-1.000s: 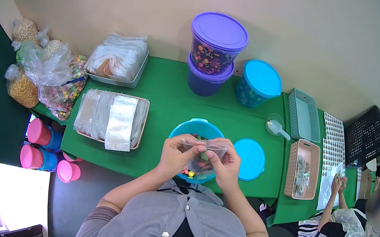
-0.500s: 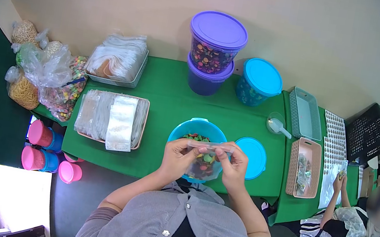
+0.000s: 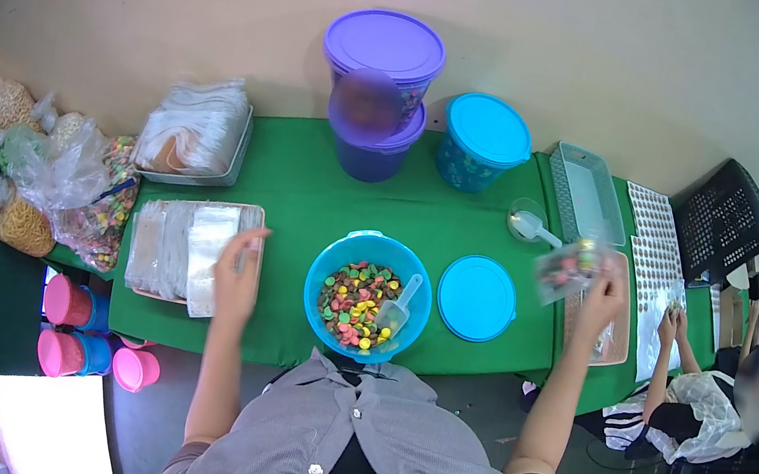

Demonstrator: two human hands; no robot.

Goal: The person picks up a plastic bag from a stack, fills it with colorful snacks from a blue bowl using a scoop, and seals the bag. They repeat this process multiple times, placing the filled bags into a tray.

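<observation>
My right hand [image 3: 604, 295] pinches a clear plastic bag of colourful candies [image 3: 568, 270], blurred by motion, above the pink basket [image 3: 619, 330] on the right. My left hand [image 3: 237, 281] is at the right edge of the pink tray [image 3: 203, 202], beside the white-looking plastic bags [image 3: 204, 257] lying there; its fingers are apart and nothing shows in them. Between the hands, a blue bowl [image 3: 313, 317] contains red, green, yellow and brown candies [image 3: 353, 298]. A clear scoop [image 3: 395, 313] rests in the bowl. The round blue lid [image 3: 476, 298] lies to its right.
Purple tubs [image 3: 368, 156] and a blue tub [image 3: 484, 149] stand by the wall. Another scoop [image 3: 535, 228] lies near a grey-green basket [image 3: 591, 198]. Snack bags [image 3: 73, 163] are heaped at left. A co-worker's hands [image 3: 673, 327] are at far right, near sticker sheets [image 3: 652, 255].
Both hands were together over the bowl, holding the bag. Now they are apart: the right has carried the bag rightward, and the left has moved to the tray of bags.
</observation>
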